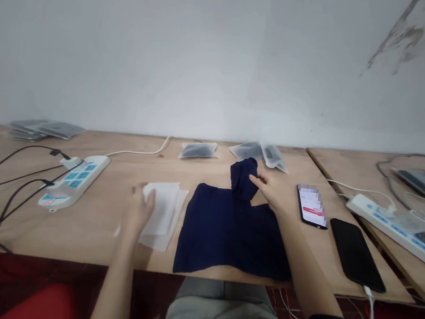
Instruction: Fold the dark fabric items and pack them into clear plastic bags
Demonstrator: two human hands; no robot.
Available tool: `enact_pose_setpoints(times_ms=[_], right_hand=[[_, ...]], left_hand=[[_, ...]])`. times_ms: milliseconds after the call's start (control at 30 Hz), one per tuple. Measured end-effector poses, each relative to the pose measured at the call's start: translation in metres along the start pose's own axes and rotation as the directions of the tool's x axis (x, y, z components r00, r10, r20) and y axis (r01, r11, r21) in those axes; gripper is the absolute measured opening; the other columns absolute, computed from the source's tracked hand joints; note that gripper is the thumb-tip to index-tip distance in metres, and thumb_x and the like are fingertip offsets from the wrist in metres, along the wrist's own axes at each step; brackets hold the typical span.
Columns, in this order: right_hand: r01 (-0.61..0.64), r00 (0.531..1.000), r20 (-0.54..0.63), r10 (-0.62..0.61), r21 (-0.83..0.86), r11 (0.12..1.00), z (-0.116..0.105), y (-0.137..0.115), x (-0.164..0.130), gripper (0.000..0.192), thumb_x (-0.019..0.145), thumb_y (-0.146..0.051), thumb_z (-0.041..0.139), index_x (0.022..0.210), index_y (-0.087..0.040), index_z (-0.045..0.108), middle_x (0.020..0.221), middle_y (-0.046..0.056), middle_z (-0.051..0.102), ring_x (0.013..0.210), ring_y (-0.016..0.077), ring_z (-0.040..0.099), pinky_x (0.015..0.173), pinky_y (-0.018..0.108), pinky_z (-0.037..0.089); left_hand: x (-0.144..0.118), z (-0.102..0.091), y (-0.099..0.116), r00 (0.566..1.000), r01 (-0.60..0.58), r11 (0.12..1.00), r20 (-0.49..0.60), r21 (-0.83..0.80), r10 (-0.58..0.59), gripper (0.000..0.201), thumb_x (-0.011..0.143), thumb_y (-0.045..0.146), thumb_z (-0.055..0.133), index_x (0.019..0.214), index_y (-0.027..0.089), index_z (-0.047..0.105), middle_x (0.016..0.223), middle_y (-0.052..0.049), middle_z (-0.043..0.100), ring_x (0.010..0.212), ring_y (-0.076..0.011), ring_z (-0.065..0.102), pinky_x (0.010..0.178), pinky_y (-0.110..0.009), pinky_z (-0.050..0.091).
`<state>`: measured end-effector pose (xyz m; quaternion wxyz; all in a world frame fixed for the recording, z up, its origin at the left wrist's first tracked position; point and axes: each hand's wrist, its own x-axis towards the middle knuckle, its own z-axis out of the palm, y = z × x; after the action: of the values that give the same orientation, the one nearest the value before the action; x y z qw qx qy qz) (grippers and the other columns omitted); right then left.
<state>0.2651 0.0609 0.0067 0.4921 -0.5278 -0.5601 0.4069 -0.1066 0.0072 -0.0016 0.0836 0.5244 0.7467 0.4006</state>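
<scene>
A dark navy cloth (209,229), likely a garment, lies spread near the front edge of the table. On its upper part, my right hand (268,187) pinches a small folded navy bundle (243,178) between thumb and fingers. Whether the bundle is joined to the spread cloth cannot be made out. My left hand (138,210), smeared by motion, is at the left edge of some frosted white plastic bags (164,210). Its thumb shows beside the bags, but whether it grips one is unclear.
Frosted packets with dark contents (198,150) lie along the wall, with a stack of packets (44,129) at far left. A power strip (79,179) with cables is left, another power strip (394,224) right. A lit phone (311,206) and a dark phone (357,256) flank my right forearm.
</scene>
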Motion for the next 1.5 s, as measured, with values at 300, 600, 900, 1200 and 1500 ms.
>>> enact_pose_setpoints(times_ms=[300, 600, 900, 1200, 1500], right_hand=[[0.038, 0.997, 0.070, -0.039, 0.014, 0.999, 0.024, -0.021, -0.049, 0.030, 0.080, -0.048, 0.065, 0.094, -0.020, 0.067, 0.093, 0.005, 0.072, 0.086, 0.0211, 0.067, 0.077, 0.033, 0.054], [0.012, 1.000, 0.011, -0.011, -0.079, 0.997, 0.022, -0.011, -0.098, 0.048, 0.081, -0.046, 0.067, 0.123, -0.023, 0.057, 0.115, 0.008, 0.064, 0.087, 0.0194, 0.065, 0.072, 0.032, 0.054], [-0.054, 0.997, 0.065, 0.050, 0.054, 0.997, 0.028, 0.008, -0.090, 0.048, 0.086, -0.051, 0.059, 0.125, -0.023, 0.056, 0.088, 0.002, 0.063, 0.074, 0.0166, 0.062, 0.063, 0.028, 0.051], [-0.126, 0.992, 0.029, 0.125, 0.066, 0.990, 0.012, 0.013, -0.085, 0.037, 0.081, -0.059, 0.063, 0.086, -0.022, 0.063, 0.079, 0.002, 0.065, 0.073, 0.0190, 0.065, 0.068, 0.031, 0.056], [-0.145, 0.969, -0.183, 0.164, 0.113, 0.983, -0.025, 0.030, -0.085, 0.038, 0.072, -0.054, 0.075, 0.087, -0.022, 0.060, 0.089, 0.004, 0.064, 0.081, 0.0217, 0.067, 0.060, 0.033, 0.062]], left_hand=[[-0.084, 0.097, 0.132, 0.727, 0.540, 0.567, 0.684, -0.622, 0.058, 0.056, 0.085, 0.052, 0.064, 0.130, 0.021, 0.052, 0.121, -0.014, 0.067, 0.106, -0.0280, 0.066, 0.083, -0.038, 0.055], [-0.094, 0.097, 0.125, 0.585, 0.741, 0.340, 0.805, -0.579, 0.098, 0.047, 0.083, 0.059, 0.064, 0.103, 0.017, 0.070, 0.099, -0.011, 0.075, 0.092, -0.0278, 0.071, 0.073, -0.035, 0.059], [-0.091, 0.077, 0.109, 0.522, 0.764, 0.393, 0.848, -0.512, 0.090, 0.046, 0.082, 0.056, 0.067, 0.110, 0.020, 0.070, 0.095, -0.011, 0.075, 0.093, -0.0259, 0.071, 0.076, -0.035, 0.058], [-0.083, 0.070, 0.102, 0.640, 0.637, 0.573, 0.768, -0.516, -0.020, 0.049, 0.073, 0.051, 0.077, 0.109, 0.019, 0.066, 0.097, -0.009, 0.070, 0.080, -0.0176, 0.067, 0.054, -0.021, 0.051], [-0.060, 0.073, 0.065, 0.815, 0.405, 0.789, 0.574, -0.463, -0.082, 0.055, 0.069, 0.048, 0.077, 0.111, 0.017, 0.060, 0.061, 0.006, 0.053, 0.043, -0.0087, 0.047, 0.039, -0.021, 0.037]])
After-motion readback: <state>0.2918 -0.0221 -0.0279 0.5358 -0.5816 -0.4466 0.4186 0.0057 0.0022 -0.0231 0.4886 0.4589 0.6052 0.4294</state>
